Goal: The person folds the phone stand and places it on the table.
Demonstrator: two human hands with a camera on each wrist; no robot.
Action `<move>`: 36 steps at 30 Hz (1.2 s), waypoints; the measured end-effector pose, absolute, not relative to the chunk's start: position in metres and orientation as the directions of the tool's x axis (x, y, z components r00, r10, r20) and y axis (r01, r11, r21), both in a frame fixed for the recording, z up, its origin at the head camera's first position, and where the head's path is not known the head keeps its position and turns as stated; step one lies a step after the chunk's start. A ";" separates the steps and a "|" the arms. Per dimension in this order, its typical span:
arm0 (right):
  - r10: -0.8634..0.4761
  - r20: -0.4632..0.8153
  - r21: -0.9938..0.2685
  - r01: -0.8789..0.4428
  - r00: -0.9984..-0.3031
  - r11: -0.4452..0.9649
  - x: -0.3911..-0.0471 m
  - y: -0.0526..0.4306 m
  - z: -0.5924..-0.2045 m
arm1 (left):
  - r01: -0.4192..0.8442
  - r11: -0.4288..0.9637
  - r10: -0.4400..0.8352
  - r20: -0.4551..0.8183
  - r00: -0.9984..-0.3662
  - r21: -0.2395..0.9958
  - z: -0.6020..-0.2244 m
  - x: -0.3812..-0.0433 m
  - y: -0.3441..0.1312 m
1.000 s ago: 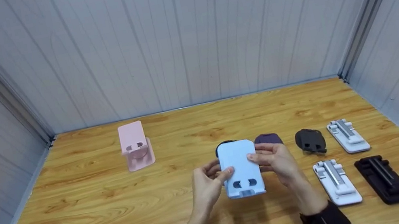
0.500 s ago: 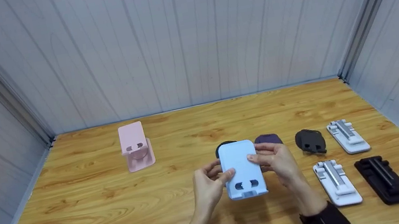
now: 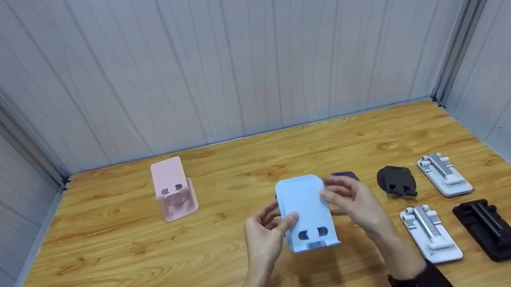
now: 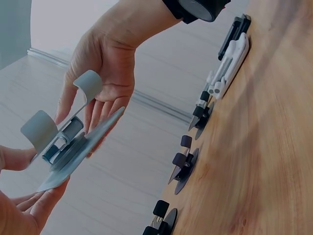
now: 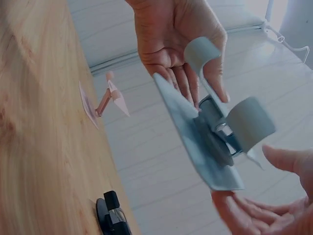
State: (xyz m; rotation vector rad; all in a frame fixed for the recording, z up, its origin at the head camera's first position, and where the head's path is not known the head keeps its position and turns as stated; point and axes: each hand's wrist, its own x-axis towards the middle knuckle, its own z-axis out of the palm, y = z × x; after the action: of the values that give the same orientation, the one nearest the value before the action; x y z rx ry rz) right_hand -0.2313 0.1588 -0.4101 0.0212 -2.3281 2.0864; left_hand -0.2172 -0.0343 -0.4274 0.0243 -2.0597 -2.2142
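A light blue phone stand (image 3: 305,211) is held above the table, its slotted plate facing up and its hooked lip toward me. My left hand (image 3: 263,239) grips its left side, thumb on the plate and fingers behind. At the right side my right hand (image 3: 358,204) holds it, thumb at the plate's upper edge and fingers behind. In the right wrist view the stand (image 5: 200,132) shows a gap between its base and plate, a hinge joining them. The left wrist view shows the right hand's palm (image 4: 117,68) beyond the stand.
An unfolded pink phone stand (image 3: 175,189) stands at the back left. To the right lie a dark grey stand (image 3: 397,180), two white folded stands (image 3: 445,174) and a black folded one (image 3: 492,229). A purple stand (image 3: 345,176) is partly hidden behind the right hand.
The blue stand has risen slightly and shifted a little left. My right thumb has moved from the plate's face toward its edge, and the right hand has lifted slightly.
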 end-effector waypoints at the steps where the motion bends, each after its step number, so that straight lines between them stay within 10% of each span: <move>1: 0.030 0.035 -0.992 -0.031 -0.999 0.122 -0.230 0.158 -0.409 | 0.074 -0.082 -0.107 0.065 -0.992 0.994 -0.427 -0.218 -0.035; 22: -0.073 0.016 -0.992 -0.025 -0.997 0.127 -0.229 0.146 -0.423 | 0.079 -0.082 -0.083 0.073 -0.994 0.993 -0.442 -0.228 -0.037; 36: 0.033 -0.084 -0.988 0.088 -0.996 0.127 -0.233 0.171 -0.436 | 0.156 0.211 0.103 0.136 -0.985 0.965 -0.444 -0.239 -0.061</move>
State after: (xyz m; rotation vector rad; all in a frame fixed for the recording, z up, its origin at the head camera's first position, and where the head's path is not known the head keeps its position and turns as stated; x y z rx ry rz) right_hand -0.2331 0.1706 -0.4359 -0.1280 -2.3891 2.0996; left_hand -0.2387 -0.0612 -0.4438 -0.2576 -2.4115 -1.9296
